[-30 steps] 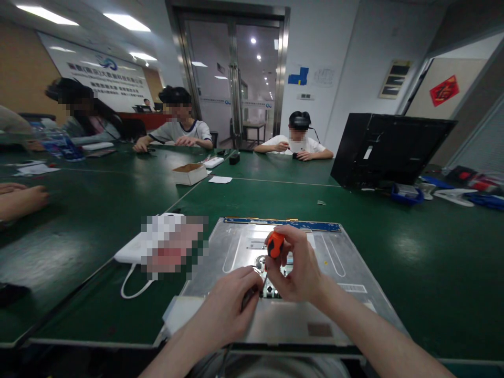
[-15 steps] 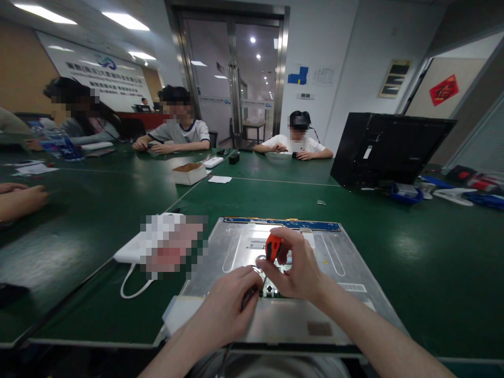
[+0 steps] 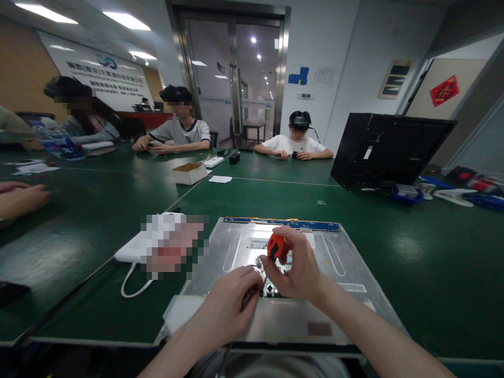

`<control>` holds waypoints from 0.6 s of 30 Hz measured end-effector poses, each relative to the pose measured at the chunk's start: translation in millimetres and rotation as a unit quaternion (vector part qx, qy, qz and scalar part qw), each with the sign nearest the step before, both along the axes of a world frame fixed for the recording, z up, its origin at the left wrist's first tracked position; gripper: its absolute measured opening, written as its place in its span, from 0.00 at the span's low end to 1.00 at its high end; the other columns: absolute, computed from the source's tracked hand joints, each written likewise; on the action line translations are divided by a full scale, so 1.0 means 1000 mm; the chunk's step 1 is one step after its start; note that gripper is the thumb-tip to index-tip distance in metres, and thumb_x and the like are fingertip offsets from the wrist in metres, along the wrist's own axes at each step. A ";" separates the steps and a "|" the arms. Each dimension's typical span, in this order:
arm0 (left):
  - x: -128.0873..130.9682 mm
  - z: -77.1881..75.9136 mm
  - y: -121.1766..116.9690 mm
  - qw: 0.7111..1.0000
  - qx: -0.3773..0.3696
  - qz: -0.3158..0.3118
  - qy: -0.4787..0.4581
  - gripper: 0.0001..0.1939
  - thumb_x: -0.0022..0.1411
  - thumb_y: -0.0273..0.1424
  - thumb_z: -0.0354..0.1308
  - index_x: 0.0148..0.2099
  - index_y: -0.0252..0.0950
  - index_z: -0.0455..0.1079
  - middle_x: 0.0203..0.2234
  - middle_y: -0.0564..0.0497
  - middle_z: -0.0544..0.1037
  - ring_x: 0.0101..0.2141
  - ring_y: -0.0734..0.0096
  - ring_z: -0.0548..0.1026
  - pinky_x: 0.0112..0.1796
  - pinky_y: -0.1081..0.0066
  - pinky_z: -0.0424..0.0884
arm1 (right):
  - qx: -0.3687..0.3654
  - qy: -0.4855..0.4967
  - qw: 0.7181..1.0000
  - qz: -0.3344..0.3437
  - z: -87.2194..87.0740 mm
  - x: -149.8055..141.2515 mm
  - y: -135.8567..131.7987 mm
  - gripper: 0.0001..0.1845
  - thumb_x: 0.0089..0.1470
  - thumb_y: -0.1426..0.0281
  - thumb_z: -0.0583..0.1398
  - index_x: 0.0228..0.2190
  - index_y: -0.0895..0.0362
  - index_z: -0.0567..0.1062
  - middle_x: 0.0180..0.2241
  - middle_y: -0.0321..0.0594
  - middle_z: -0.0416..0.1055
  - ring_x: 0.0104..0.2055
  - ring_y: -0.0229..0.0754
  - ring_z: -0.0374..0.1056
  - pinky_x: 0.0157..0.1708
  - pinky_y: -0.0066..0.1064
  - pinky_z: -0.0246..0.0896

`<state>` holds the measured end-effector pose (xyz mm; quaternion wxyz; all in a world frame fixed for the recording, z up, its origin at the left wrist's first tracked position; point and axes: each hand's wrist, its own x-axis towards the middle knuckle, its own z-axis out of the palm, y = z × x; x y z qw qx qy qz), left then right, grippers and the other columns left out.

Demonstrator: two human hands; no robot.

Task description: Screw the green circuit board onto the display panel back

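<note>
Screwdriver (image 3: 275, 247) handle shows bright orange with black inlays, a rounded, stubby grip standing nearly upright over the middle of the silvery metal panel (image 3: 283, 317). From the head view, I see my right hand (image 3: 295, 265) pinching it between thumb and fingers, while my left hand (image 3: 236, 294) lies low over the panel, curled around a dark item (image 3: 248, 298).

The panel is flat on the green table (image 3: 275, 194), dull grey with pressed grooves, a blue circuit strip (image 3: 275, 225) along its far edge, a barcode label (image 3: 352, 287) and a brownish patch (image 3: 319, 329). A white device (image 3: 132, 249) sits to its left, partly blurred out.

My fingers cover much of the panel's centre — I cannot make out where the tip meets it. The dark item is mostly hidden too, and I cannot tell what it is.
</note>
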<state>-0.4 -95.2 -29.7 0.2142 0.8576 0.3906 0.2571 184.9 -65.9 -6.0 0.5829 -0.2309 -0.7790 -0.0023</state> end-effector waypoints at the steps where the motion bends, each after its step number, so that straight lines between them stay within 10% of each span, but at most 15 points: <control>1: 0.000 0.000 0.000 1.000 0.002 -0.001 0.001 0.11 0.60 0.21 0.50 0.38 0.38 0.72 0.33 0.48 0.76 0.34 0.64 0.74 0.35 0.70 0.67 | 0.002 0.003 1.000 0.002 0.000 0.000 0.000 0.24 0.62 0.71 0.58 0.57 0.52 0.58 0.28 0.29 0.64 0.19 0.33 0.57 0.17 0.23 0.56; 18: 0.001 0.001 -0.001 1.000 -0.011 -0.007 -0.006 0.11 0.62 0.21 0.50 0.39 0.37 0.72 0.34 0.48 0.77 0.35 0.63 0.74 0.35 0.69 0.65 | 0.001 -0.023 0.999 0.049 0.005 0.003 -0.001 0.29 0.60 0.75 0.55 0.61 0.55 0.57 0.35 0.38 0.71 0.25 0.36 0.67 0.20 0.26 0.63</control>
